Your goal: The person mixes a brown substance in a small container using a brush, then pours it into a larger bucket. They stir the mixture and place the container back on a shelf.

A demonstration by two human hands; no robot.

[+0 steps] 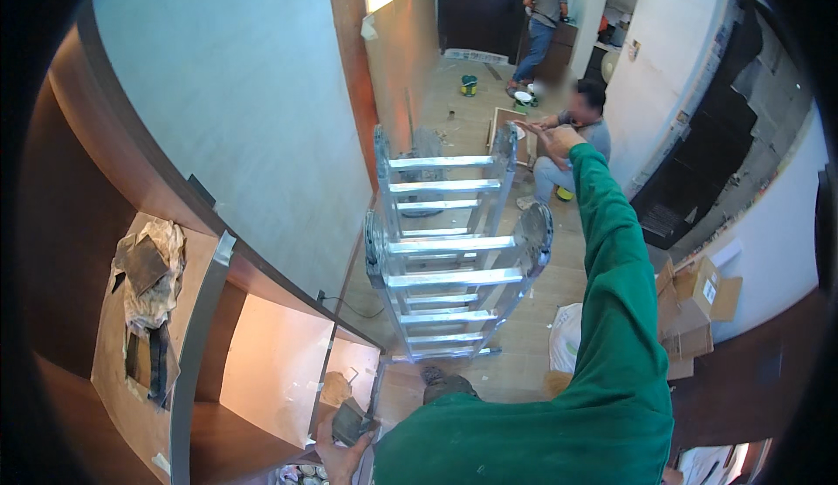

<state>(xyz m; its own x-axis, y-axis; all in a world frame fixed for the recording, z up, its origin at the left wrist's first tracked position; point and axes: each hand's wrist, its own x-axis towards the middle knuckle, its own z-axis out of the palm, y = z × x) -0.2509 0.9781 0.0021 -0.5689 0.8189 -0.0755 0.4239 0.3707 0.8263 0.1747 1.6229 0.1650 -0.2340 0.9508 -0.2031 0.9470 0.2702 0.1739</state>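
My left hand (pixel 336 460) is low beside the shelving, its fingers and thumb closed around a dark grey folded sheet (pixel 351 422) that looks like sandpaper. My right arm, in a green sleeve, stretches far forward past the ladder. At its end, my right hand (pixel 565 141) overlaps the hands of a crouching person (pixel 594 127) in the view, so its fingers are hard to make out, as is any contact. An aluminium folding ladder (pixel 452 279) stands in front of me. On the shelf top to the left lie a stained rag (pixel 148 302) and a brown sheet (pixel 144 267).
Open wooden shelving (pixel 201 354) curves along my left, its niches lit. Cardboard boxes (pixel 698 302) and a white bag (pixel 566 337) are on the right. Another person (pixel 547 13) stands at the far counter. A green-yellow tub (pixel 469 86) sits on the far floor.
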